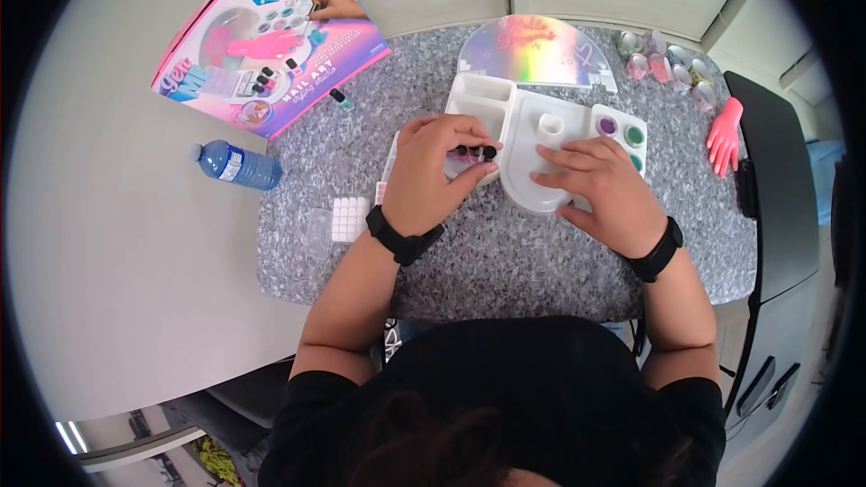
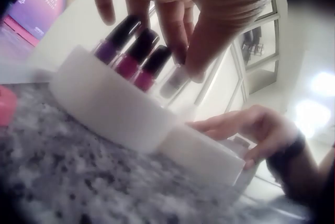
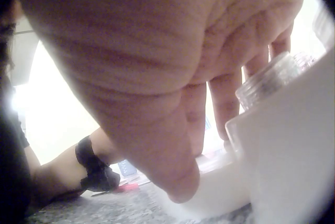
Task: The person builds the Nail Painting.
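My left hand point(image 1: 428, 167) is over the white tray's left section, its thumb and fingers pinching a small pale bottle point(image 2: 174, 82); its cap is hidden by the fingers. Beside that bottle, purple point(image 2: 106, 51), magenta point(image 2: 127, 66) and pink point(image 2: 144, 79) polish bottles with black caps lean in a row in the white tray point(image 2: 104, 106). With fingers spread, my right hand point(image 1: 609, 189) rests on the tray's rounded middle section point(image 1: 532, 191), near a small white cup point(image 1: 549, 126). In the right wrist view its thumb point(image 3: 175, 177) is beside the white edge.
A water bottle point(image 1: 239, 165) lies left, below a colourful box point(image 1: 271, 45). A teal polish bottle point(image 1: 340, 98), white grid piece point(image 1: 350, 219), holographic panel point(image 1: 537, 50), glitter pots point(image 1: 607, 126), several small containers point(image 1: 678, 74) and a pink model hand point(image 1: 724, 135) surround the work area.
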`<move>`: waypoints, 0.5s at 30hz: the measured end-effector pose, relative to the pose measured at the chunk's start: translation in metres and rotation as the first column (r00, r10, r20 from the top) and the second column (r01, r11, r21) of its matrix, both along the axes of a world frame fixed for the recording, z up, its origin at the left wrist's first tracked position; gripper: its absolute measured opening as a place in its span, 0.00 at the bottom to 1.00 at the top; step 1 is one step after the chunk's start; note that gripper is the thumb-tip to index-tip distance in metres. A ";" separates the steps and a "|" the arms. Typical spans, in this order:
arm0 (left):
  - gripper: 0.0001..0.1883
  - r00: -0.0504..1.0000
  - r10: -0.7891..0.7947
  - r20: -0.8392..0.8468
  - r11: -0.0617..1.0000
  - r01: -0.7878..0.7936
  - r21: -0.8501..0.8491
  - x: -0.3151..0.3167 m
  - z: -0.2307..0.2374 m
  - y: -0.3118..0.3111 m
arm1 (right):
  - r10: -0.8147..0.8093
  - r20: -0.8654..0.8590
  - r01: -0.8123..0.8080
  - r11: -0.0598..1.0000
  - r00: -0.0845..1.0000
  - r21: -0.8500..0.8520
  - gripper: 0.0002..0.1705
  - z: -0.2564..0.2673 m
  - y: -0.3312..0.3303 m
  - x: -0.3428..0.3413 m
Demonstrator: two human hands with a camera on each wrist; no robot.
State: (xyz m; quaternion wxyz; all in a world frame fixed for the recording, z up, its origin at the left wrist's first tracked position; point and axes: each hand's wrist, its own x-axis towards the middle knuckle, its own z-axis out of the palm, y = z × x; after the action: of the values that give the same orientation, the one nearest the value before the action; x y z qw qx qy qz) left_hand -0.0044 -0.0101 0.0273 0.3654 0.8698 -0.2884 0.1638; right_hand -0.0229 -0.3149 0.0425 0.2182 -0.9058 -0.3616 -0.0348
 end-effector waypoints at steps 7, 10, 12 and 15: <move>0.16 0.995 0.099 -0.017 0.991 -0.097 0.090 0.003 -0.007 -0.005 | -0.001 0.006 0.001 1.000 1.000 -0.005 0.32 0.002 0.000 -0.001; 0.17 0.990 0.136 0.026 0.980 -0.139 0.140 0.004 -0.005 -0.009 | 0.002 0.003 -0.002 1.000 1.000 0.000 0.32 0.001 0.000 -0.001; 0.19 0.990 0.132 0.058 0.979 -0.139 0.151 0.004 -0.006 -0.008 | 0.007 0.003 -0.007 1.000 1.000 0.005 0.32 0.000 0.000 0.000; 0.24 0.989 0.134 0.070 0.977 -0.143 0.155 0.006 -0.009 -0.006 | 0.006 -0.002 -0.006 1.000 1.000 0.004 0.32 0.000 0.000 0.000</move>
State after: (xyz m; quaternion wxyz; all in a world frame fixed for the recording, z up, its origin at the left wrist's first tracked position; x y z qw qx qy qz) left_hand 0.0012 -0.0160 0.0182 0.2736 0.9090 -0.2498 0.1908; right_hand -0.0227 -0.3153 0.0425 0.2205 -0.9042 -0.3642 -0.0341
